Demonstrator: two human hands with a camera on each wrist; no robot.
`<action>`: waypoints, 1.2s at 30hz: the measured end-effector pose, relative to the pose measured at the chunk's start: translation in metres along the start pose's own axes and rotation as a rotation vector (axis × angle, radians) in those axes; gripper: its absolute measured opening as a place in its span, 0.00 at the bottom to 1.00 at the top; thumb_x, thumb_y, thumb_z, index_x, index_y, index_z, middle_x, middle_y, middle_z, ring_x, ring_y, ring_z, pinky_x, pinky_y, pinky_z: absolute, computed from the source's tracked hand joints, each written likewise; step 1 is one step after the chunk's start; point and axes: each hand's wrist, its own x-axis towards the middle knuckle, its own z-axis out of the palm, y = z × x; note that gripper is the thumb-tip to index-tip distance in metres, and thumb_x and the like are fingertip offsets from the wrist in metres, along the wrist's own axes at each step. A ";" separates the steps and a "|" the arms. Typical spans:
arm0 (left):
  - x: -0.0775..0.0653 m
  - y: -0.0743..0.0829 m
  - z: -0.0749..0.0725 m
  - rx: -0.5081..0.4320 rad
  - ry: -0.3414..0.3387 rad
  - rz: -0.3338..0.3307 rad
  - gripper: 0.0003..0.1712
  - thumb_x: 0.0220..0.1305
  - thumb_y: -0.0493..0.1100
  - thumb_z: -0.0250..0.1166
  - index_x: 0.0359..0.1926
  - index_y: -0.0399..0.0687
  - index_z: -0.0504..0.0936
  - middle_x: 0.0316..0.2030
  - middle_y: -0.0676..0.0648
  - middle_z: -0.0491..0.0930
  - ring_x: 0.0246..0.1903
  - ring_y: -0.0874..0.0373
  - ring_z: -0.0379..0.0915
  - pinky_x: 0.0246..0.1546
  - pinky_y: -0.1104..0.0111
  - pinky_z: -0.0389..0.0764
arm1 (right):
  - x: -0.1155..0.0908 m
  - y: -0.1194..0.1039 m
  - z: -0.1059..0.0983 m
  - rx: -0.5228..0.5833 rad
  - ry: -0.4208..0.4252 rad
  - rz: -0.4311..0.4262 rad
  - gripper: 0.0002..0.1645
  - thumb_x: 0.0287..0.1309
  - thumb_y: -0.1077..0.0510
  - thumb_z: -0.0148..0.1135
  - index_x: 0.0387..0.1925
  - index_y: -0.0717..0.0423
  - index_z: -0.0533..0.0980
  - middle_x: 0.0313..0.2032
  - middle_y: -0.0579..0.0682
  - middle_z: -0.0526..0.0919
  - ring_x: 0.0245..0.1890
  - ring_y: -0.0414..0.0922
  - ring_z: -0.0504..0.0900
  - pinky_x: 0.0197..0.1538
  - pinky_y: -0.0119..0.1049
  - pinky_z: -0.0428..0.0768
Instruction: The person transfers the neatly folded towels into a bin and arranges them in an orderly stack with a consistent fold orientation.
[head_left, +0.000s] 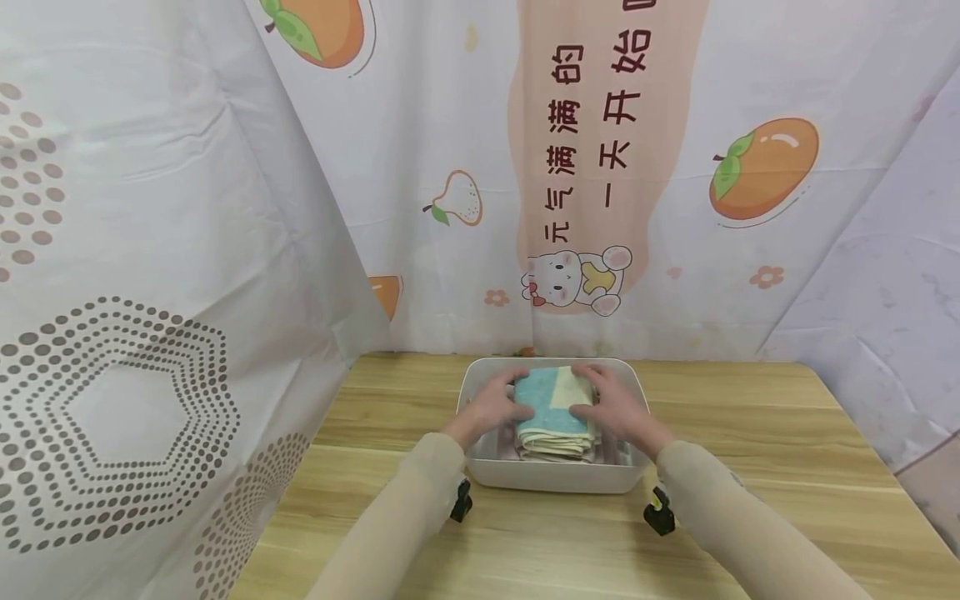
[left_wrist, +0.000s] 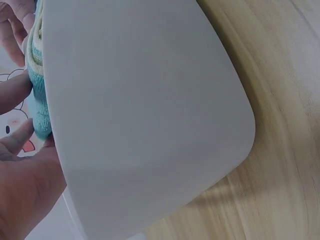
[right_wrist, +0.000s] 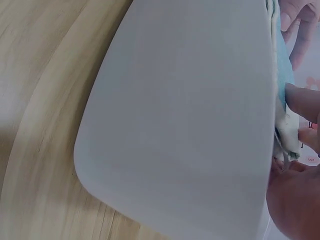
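Note:
A folded towel (head_left: 546,408), light blue and cream on top with cream layered edges below, sits inside a white plastic bin (head_left: 555,477). My left hand (head_left: 491,407) holds the towel's left side, thumb near the front and fingers toward the back. On the opposite side my right hand (head_left: 619,410) grips it the same way. In the left wrist view, the teal towel edge (left_wrist: 41,107) shows between fingers and thumb above the bin rim. The right wrist view has the fingers against the blue and white cloth (right_wrist: 285,75). The bin wall hides the towel's lower part.
The bin stands at the back of a wood-grain table (head_left: 555,550). Behind it hangs a white curtain (head_left: 420,275) printed with fruit and lettering. Another patterned curtain (head_left: 150,250) borders the left side. A black wrist-camera mount (head_left: 660,512) hangs below the right sleeve.

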 end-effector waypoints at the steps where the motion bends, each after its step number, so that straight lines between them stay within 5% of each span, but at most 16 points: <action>1: 0.000 0.000 0.000 0.014 -0.003 0.003 0.44 0.60 0.39 0.75 0.75 0.53 0.67 0.71 0.42 0.68 0.68 0.44 0.67 0.66 0.50 0.71 | 0.000 0.000 0.000 -0.020 -0.002 -0.004 0.44 0.68 0.52 0.67 0.78 0.57 0.59 0.76 0.68 0.53 0.73 0.69 0.58 0.71 0.67 0.61; 8: -0.002 -0.001 0.003 0.118 0.000 -0.010 0.43 0.63 0.42 0.74 0.76 0.54 0.65 0.74 0.39 0.60 0.72 0.42 0.58 0.71 0.47 0.64 | -0.003 0.002 0.001 -0.101 -0.036 -0.013 0.46 0.70 0.48 0.64 0.78 0.62 0.55 0.76 0.73 0.51 0.73 0.72 0.57 0.71 0.67 0.60; 18: -0.003 -0.004 0.005 0.216 -0.010 -0.003 0.43 0.65 0.48 0.71 0.77 0.50 0.64 0.69 0.37 0.63 0.66 0.43 0.66 0.67 0.48 0.69 | -0.005 0.006 0.002 -0.144 -0.044 -0.027 0.45 0.72 0.46 0.60 0.78 0.65 0.55 0.74 0.73 0.55 0.72 0.72 0.58 0.70 0.68 0.61; 36: -0.006 -0.006 0.002 0.288 -0.015 0.008 0.39 0.69 0.53 0.66 0.77 0.51 0.65 0.72 0.34 0.60 0.70 0.40 0.62 0.69 0.45 0.66 | -0.011 0.006 0.002 -0.195 -0.046 -0.076 0.40 0.74 0.48 0.57 0.74 0.70 0.60 0.71 0.73 0.62 0.71 0.71 0.61 0.71 0.66 0.62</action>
